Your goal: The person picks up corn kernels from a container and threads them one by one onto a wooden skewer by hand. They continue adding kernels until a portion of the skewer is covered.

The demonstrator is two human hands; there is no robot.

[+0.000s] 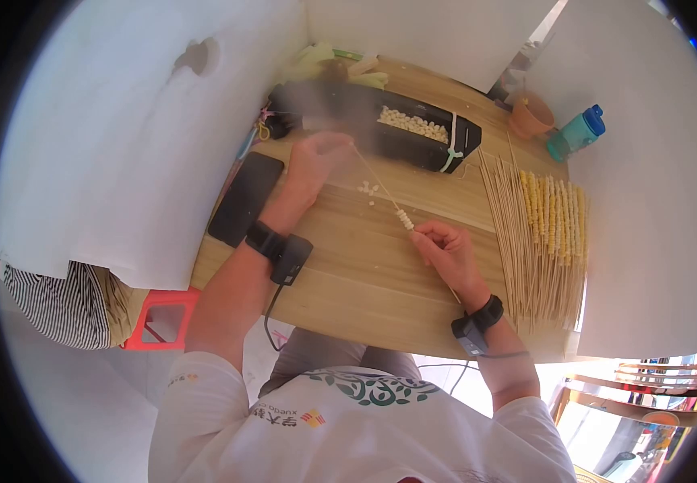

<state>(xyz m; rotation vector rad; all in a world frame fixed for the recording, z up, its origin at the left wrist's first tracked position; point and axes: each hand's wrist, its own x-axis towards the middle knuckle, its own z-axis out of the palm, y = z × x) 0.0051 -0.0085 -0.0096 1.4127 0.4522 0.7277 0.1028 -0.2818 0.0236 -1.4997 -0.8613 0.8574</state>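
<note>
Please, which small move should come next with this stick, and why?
Above the few white pieces, the stick is bare, and the right hand holds it below them. So the left hand, at its far end, should perhaps thread one more.

White walls (123, 161) screen the wooden worktop (344, 294) on three sides; beside it, a red stool (173, 297) stands on pale floor (115, 390).

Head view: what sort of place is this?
Likely a small screened-off handwork station: tall white panels stand around a light-brown wooden table, a long black open-topped box holds small cream-coloured pieces, and thin wooden sticks threaded with yellowish pieces lie in a row.
</note>
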